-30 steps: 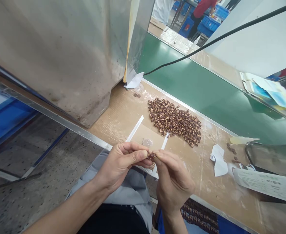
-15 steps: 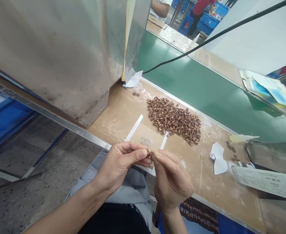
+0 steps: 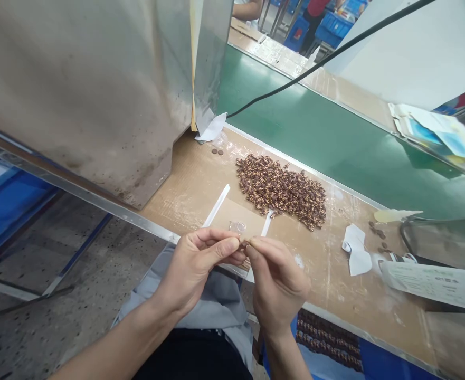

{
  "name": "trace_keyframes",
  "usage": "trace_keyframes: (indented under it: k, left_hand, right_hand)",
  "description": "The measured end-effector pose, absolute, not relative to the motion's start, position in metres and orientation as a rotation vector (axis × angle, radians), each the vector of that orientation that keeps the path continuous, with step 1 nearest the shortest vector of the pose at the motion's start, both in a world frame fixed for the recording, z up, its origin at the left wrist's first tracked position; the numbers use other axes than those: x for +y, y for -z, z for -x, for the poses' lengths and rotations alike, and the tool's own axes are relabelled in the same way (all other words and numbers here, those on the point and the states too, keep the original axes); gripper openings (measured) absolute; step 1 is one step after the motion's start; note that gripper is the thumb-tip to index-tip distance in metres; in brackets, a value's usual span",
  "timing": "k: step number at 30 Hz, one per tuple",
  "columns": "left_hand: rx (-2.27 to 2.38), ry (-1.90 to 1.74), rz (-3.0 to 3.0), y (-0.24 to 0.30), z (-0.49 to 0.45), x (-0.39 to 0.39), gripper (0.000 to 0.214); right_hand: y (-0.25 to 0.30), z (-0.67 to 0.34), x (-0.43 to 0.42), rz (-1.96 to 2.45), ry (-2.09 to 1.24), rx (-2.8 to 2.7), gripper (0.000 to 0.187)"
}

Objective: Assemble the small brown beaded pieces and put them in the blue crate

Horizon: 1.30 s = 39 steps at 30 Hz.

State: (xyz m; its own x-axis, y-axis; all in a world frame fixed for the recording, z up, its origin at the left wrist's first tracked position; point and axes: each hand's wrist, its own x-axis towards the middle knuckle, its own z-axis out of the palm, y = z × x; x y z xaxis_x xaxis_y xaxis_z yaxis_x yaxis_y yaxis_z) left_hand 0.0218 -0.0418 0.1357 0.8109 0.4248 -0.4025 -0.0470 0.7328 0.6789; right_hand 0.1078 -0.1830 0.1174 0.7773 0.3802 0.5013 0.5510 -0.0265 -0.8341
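Observation:
My left hand [image 3: 200,264] and my right hand [image 3: 275,274] meet fingertip to fingertip over the near edge of the bench. Between them they pinch a tiny brown piece [image 3: 243,245], mostly covered by the fingers. It looks like the small brown-and-gold pieces in the heap [image 3: 282,190] farther back, but its exact kind is too small to tell. Just beyond my fingertips a small clear round item [image 3: 238,227] lies on a cardboard patch [image 3: 248,211] between two white strips.
A large metal panel [image 3: 77,95] stands at the left. A green divider [image 3: 295,126] runs behind the bench [image 3: 315,264]. Crumpled white paper [image 3: 357,250], brown discs [image 3: 377,230] and a white printed packet [image 3: 434,282] lie at the right. Below sits a blue crate [image 3: 378,353]. A black cable [image 3: 295,82] crosses above.
The camera view has shifted slightly. Both hands stay together at the same spot, still pinching; my right-hand fingers have changed position a little.

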Motion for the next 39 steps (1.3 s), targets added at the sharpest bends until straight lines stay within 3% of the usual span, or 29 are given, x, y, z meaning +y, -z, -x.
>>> trace_keyframes:
  k: [4,14,39]
  left_hand:
    - [0.560,-0.339,-1.002,-0.134,-0.015,-0.039,0.030]
    - [0.316,-0.443,-1.742,-0.139,-0.002,-0.041,0.031]
    - [0.324,-0.312,-1.805,-0.149,-0.012,-0.041,0.033]
  right_hand:
    - [-0.131,-0.106,-0.180,1.603,0.003,-0.605,0.013]
    - [-0.135,-0.096,-0.185,1.535,-0.156,-0.499,0.009]
    - [-0.133,-0.100,-0.185,1.483,-0.160,-0.441,0.012]
